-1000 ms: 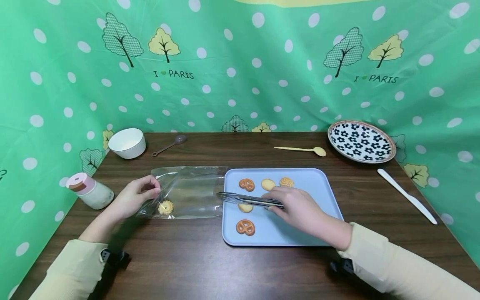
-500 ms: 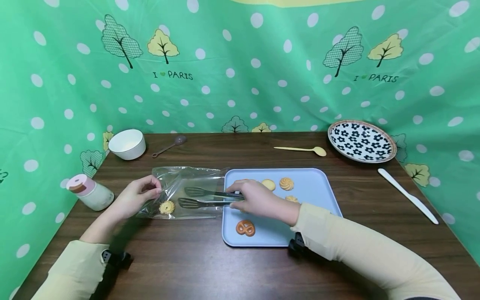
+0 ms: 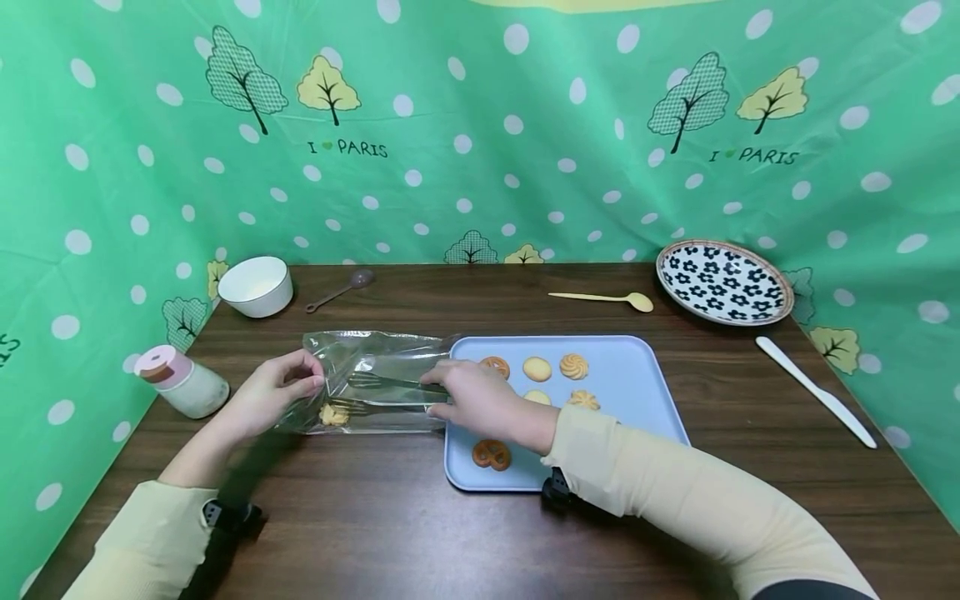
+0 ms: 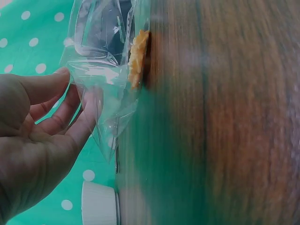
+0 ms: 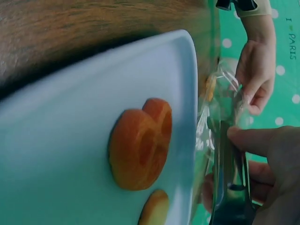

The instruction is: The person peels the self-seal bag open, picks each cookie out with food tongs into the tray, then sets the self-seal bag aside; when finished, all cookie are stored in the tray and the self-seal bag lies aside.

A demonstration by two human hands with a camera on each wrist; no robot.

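Observation:
My left hand (image 3: 277,387) pinches the closed end of a clear plastic bag (image 3: 393,346) between thumb and fingers. Inside the bag, near that hand, lies a ridged golden cookie (image 3: 333,414), also visible in the left wrist view resting on the table side of the film (image 4: 137,58). My right hand (image 3: 491,404) grips dark tongs (image 5: 229,187) at the bag's mouth. Their two arms stand apart inside the bag, the lower tip beside or over the cookie. Under the right forearm is a blue tray (image 3: 630,450) with several cookies, among them a pretzel-shaped cookie (image 3: 491,454).
A white bowl (image 3: 255,287), a brown spoon (image 3: 341,292) and a pink-lidded jar (image 3: 182,382) stand or lie at left. A yellow spoon (image 3: 603,300), a patterned plate (image 3: 723,283) and a white knife (image 3: 813,390) lie back and right. A green curtain (image 3: 480,125) hangs behind.
My right hand has moved left from over the tray to the bag's mouth, pushing the tongs deep into the bag. The tongs' arms have spread. My left hand stays on the bag.

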